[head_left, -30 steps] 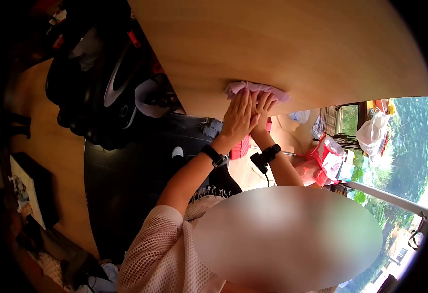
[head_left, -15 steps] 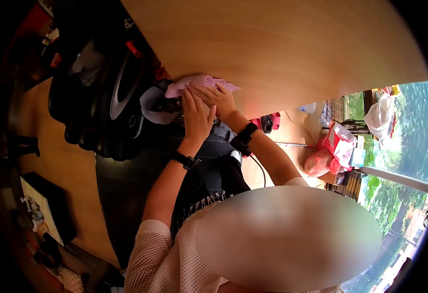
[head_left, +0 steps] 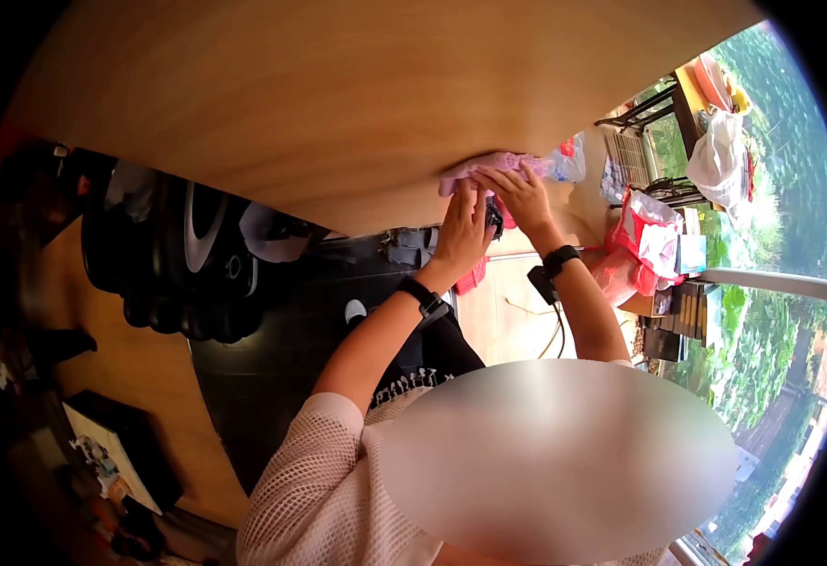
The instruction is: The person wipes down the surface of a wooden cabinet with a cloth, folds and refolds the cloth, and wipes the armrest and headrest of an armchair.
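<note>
A pink cloth (head_left: 491, 170) is pressed against the lower edge of a large wooden panel (head_left: 338, 104). My left hand (head_left: 462, 231) has its straight fingers on the near side of the cloth, close to its left end. Beside it, my right hand (head_left: 519, 196) reaches over the right part of the cloth, fingers bent slightly around it. Both hands hold the cloth together, nearly touching each other. Part of the cloth is hidden under the fingers. Each wrist wears a dark strap, and a cable hangs from the right one.
Black rounded equipment with a grey ring (head_left: 204, 226) stands at the left. To the right are a red and white bag (head_left: 647, 231), stacked boxes (head_left: 692, 316) and a white plastic bag (head_left: 718, 160) before a window. A white-topped black box (head_left: 116, 448) lies lower left.
Both hands and the pink cloth have shifted to the right along the panel. The camera view has turned, so the panel now covers more of the upper left.
</note>
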